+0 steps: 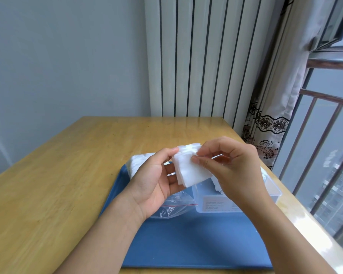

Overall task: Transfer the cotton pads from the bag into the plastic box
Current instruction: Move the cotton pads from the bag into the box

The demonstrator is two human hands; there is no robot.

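White, soft-looking square cotton pads [190,169] form a small fanned stack held in the air above the blue tray [186,244], their edges slightly staggered and the top face faintly textured. From the head camera, the left hand [156,178] cradles the stack from below and behind, palm turned up, thumb pressed to the upper left corner and fingers curled under it. The right hand [226,161] pinches the stack's upper right edge between thumb and forefinger, the other fingers bent loosely. Below the hands, a clear plastic bag [174,208] with a red seal line lies crumpled on the tray, and more white pads [139,161] bulge at its far end. A translucent plastic box [216,202] sits just right of the bag on the tray, with some white pads inside, partly hidden by the right wrist. Tray and all rest on a wooden table [67,175].
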